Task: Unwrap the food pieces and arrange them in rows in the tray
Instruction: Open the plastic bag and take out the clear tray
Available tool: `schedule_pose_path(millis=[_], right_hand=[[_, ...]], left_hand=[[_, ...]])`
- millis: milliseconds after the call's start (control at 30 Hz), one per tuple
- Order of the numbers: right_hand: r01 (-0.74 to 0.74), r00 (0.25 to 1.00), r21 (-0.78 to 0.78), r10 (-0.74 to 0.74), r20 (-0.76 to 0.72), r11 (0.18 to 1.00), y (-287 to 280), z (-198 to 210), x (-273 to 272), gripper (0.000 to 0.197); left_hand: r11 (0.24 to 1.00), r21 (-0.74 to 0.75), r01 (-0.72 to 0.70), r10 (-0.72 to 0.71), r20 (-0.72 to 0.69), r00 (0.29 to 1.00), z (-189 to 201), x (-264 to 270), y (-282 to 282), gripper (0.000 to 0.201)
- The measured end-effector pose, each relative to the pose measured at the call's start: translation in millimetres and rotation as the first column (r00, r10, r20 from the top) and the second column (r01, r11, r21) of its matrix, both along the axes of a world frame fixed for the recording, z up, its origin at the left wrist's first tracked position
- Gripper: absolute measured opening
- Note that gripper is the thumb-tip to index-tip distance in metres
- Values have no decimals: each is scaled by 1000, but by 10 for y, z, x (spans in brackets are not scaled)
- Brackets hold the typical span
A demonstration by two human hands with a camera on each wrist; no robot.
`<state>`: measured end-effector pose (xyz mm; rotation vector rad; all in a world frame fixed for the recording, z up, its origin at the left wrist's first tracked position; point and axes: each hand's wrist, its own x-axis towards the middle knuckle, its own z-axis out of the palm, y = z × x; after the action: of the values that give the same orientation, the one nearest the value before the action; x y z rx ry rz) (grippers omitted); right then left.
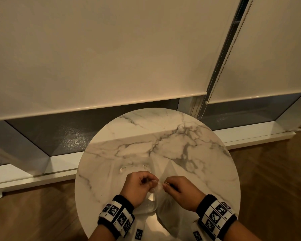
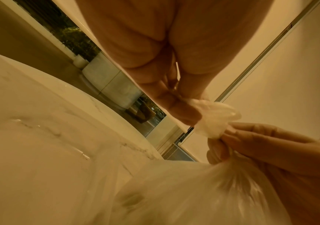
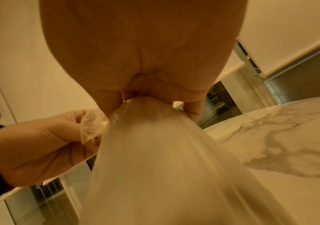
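Both my hands are low over the near middle of the round marble desk (image 1: 163, 136), close together, working at the knotted neck of a thin clear plastic bag (image 1: 159, 205). My left hand (image 1: 139, 186) has its grip closed in a pinch, thumb and fingertips squeezing a crumpled tuft of the plastic at the top of the knot; from the left wrist that tuft (image 2: 216, 117) shows as a pale, wrinkled bunch sticking out just past my fingertips. My right hand (image 1: 179, 191) is just to the right of it, almost touching, its grip also closed, fingers curled round the gathered neck right below the knot. From the right wrist the film (image 3: 165, 152) spreads down and towards me from my fingers, stretched taut and cloudy, and my left hand (image 3: 45, 144) is seen on the left pinching the tuft beside it. The bag's body hangs and rests on the desk between my wrists, near the near edge. What is inside it is too blurred to make out. A little beyond my left hand, a clear tray (image 1: 134, 168) lies on the marble, only its glinting rim showing. Patterned black-and-white bands wrap both wrists.
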<state>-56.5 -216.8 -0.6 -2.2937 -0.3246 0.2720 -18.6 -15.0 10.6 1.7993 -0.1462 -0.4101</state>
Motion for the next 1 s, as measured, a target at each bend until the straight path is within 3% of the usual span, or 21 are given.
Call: schedule_pose_path(millis=[167, 300, 367, 433, 500, 533, 667, 833, 1000], right_hand=[[0, 999, -37, 1, 45, 999, -39, 9, 21, 45], [-1, 1000, -68, 3, 23, 998, -55, 49, 33, 47], [-1, 1000, -66, 0, -1, 998, -50, 45, 18, 45], [4, 1000, -28, -4, -25, 1000, -22, 33, 5, 37], [7, 999, -9, -7, -42, 1000, -11, 22, 6, 29], [5, 999, -24, -6, -42, 1000, -19, 26, 11, 29], [-11, 997, -39, 8, -73, 999, -68, 18, -24, 32], [-12, 997, -16, 11, -81, 1000, -59, 50, -39, 29], [-17, 999, -32, 15, -41, 999, -78, 41, -57, 40]], left_hand=[[999, 2, -34, 34, 33, 999, 0, 28, 63, 17], [993, 102, -62, 44, 167, 985, 12, 20, 95, 13], [994, 102, 31, -50, 190, 981, 43, -26, 73, 31], [973, 117, 199, -214, 142, 966, 58, -92, -30, 40], [952, 101, 288, -292, 34, 956, 67, -148, -155, 23], [945, 132, 301, -302, -9, 953, 78, -151, -184, 11], [856, 379, 352, -378, -5, 926, 40, -55, -96, 20], [854, 385, 350, -394, 40, 918, 66, 24, -27, 24], [874, 351, 337, -379, 58, 923, 79, 19, 8, 32]])
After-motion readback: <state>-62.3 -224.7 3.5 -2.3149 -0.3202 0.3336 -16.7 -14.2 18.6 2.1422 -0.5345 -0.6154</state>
